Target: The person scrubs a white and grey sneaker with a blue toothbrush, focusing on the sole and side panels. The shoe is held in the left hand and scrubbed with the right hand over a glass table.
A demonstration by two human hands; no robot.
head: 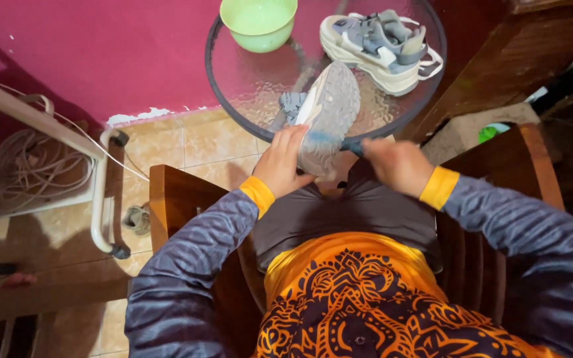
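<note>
A round glass table [247, 93] (dark-rimmed) carries a green bowl [258, 23] and a grey-and-cream sandal [379, 46].

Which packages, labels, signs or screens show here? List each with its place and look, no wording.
None can be made out: no package, label, sign or screen.
Only a green and white scrap shows right of the round glass table, too small to tell.
</note>
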